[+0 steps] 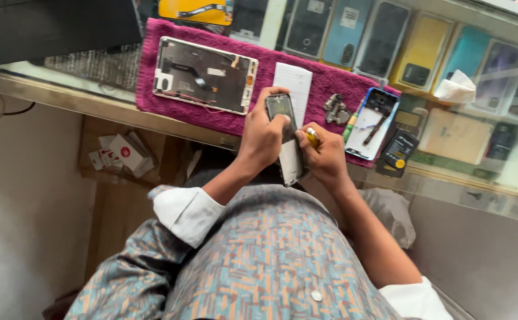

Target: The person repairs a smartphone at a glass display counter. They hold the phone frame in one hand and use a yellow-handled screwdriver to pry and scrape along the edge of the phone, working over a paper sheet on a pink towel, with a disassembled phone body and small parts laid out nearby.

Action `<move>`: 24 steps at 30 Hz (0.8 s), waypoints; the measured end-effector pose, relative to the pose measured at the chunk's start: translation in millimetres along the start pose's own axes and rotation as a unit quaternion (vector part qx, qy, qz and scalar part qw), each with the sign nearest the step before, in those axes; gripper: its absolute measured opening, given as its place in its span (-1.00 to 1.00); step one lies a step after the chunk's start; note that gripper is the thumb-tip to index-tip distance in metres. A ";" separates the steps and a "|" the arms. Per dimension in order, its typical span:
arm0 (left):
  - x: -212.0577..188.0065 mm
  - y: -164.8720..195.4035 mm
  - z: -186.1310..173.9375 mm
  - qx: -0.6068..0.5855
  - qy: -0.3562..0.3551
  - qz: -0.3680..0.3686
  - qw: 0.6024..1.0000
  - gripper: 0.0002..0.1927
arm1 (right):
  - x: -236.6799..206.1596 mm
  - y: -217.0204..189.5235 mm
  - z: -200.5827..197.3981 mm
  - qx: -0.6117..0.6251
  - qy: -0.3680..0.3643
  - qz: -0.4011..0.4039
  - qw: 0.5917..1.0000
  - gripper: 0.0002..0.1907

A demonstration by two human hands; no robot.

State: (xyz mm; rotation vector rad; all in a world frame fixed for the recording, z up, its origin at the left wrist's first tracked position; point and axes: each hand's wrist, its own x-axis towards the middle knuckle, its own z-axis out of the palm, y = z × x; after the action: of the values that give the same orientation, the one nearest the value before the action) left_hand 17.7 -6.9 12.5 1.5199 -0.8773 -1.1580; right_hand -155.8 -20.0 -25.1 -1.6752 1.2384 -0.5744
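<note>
My left hand [263, 137] grips a slim smartphone [287, 155] by its upper half, thumb pressed on its dark face. The phone is held upright over the counter's near edge. My right hand [324, 155] rests against the phone's right side and holds a small yellow-handled tool [312, 137], its tip hidden behind the phone. Both hands touch the phone.
A magenta cloth [325, 82] covers the glass counter. On it lie an opened tablet shell [204, 74], a white paper slip [293, 79], small metal parts [336, 109] and an opened blue-framed phone [370, 123]. A black battery [397, 152] sits at the counter edge. Phone cases show under the glass.
</note>
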 end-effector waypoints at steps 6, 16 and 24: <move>-6.0 0.5 6.7 -0.003 0.020 0.044 0.999 -0.55 | 4.2 9.5 -23.8 0.078 -0.090 -0.032 0.992 -0.81; 17.5 1.7 -52.4 0.006 -0.023 0.003 1.000 -0.58 | 12.1 -21.9 56.7 0.091 0.043 0.048 0.994 -0.77; 17.0 -7.1 -36.5 0.013 -0.023 0.051 0.998 -0.60 | 7.6 -14.3 19.2 0.145 -0.076 0.066 0.984 -0.86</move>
State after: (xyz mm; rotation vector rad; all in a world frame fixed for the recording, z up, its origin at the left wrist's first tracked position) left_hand 57.4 -10.9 3.3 1.4570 -0.9918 -1.1144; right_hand -130.9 -18.5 -22.3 -1.3574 1.0892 -0.5080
